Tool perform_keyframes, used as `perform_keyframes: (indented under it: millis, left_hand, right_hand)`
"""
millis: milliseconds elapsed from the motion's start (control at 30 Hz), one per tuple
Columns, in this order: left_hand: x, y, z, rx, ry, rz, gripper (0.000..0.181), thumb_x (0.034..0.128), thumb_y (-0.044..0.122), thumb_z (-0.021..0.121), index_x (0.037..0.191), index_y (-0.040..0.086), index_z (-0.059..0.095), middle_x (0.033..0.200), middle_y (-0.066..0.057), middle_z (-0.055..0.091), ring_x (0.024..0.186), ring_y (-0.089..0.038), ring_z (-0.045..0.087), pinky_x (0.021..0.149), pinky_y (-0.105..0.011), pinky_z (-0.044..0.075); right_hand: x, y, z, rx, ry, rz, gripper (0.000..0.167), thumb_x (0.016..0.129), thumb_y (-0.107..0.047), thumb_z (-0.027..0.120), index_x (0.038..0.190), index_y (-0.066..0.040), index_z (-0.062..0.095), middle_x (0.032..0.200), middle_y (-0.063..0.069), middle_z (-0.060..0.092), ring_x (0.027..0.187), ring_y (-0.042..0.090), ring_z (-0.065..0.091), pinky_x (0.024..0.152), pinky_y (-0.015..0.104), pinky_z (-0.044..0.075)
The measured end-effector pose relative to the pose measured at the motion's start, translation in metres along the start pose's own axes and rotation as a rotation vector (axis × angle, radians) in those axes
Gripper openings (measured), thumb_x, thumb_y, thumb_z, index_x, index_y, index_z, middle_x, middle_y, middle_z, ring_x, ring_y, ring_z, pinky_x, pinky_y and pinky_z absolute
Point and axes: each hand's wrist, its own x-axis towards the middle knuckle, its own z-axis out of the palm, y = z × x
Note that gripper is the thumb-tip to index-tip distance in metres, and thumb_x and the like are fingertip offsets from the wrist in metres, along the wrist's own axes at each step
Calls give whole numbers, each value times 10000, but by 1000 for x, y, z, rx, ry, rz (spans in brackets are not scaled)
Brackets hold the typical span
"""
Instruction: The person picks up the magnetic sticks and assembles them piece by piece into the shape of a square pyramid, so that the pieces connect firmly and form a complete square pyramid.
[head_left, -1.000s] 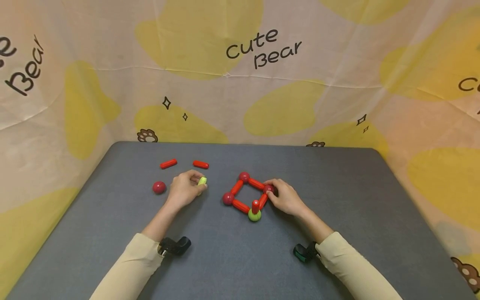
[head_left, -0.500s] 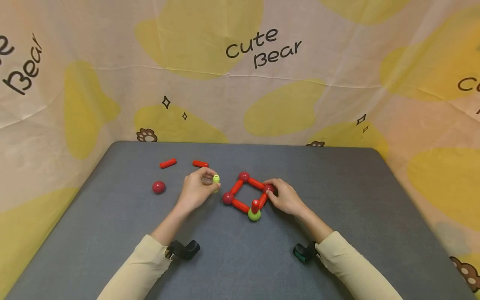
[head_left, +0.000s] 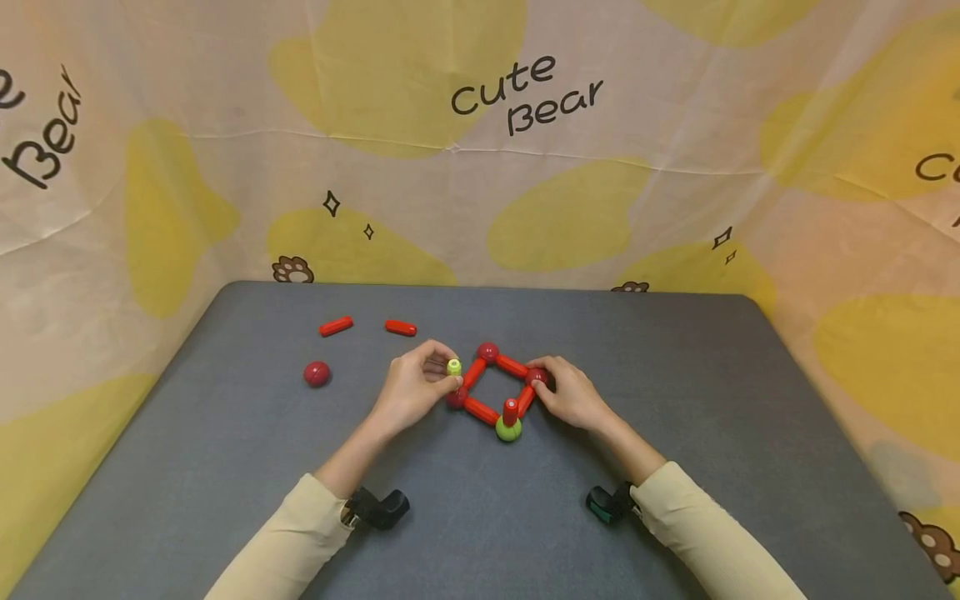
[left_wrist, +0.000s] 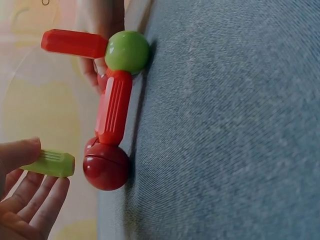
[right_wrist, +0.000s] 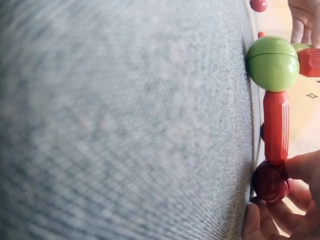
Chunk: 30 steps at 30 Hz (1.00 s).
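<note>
On the grey table lies a square frame of magnetic building pieces, with red rods (head_left: 480, 412) joining balls at the corners. Its near corner is a green ball (head_left: 508, 429) with a red rod (head_left: 511, 412) standing upright on it. My left hand (head_left: 411, 385) pinches a lime-green rod (left_wrist: 50, 163) between thumb and fingers. This rod is just above the frame's left red ball (left_wrist: 106, 167); a small gap shows between them in the left wrist view. My right hand (head_left: 572, 396) grips the right red ball (right_wrist: 271, 182). A further red ball (head_left: 487, 353) forms the far corner.
Two loose red rods lie toward the back left, one slanted (head_left: 336, 326) and one nearer the middle (head_left: 401, 328). A loose red ball (head_left: 317, 374) sits left of my left hand. Behind the table (head_left: 675, 350) hangs a patterned cloth (head_left: 420, 200).
My left hand has carried the lime-green rod rightward to the frame's left ball, and the rod has turned from tilted to upright. My right hand and the frame have stayed in place.
</note>
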Motion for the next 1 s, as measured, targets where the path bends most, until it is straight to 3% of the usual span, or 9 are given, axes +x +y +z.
perform_keyframes:
  millis: [400,733,1000]
  left_hand:
    - [-3,-4,7,-3,-9,34,230,750,38,735,914,126,600,897,-26,650,813,-128,651,714,-248,530]
    - [-4,-8,5,-14,-33,54,261,748,41,734,965,123,614,920,-37,655,812,-145,661,721,-265,533]
    - [-5,-17,0,76,-84,40,264,744,78,743,993,85,654,928,-29,642,804,-154,662,696,-271,531]
  right_hand:
    - [0,1,0,2,5,-5,262,868,-122,597,1123,-60,617,988,96,610,813,193,526,722,367,439]
    - [0,1,0,7,1,-3,263,867,-123,599,1122,-60,616,975,93,607,808,199,524,722,360,436]
    - [1,2,0,18,2,-8,259,865,-111,600,1115,-46,616,984,105,608,820,210,531,730,360,439]
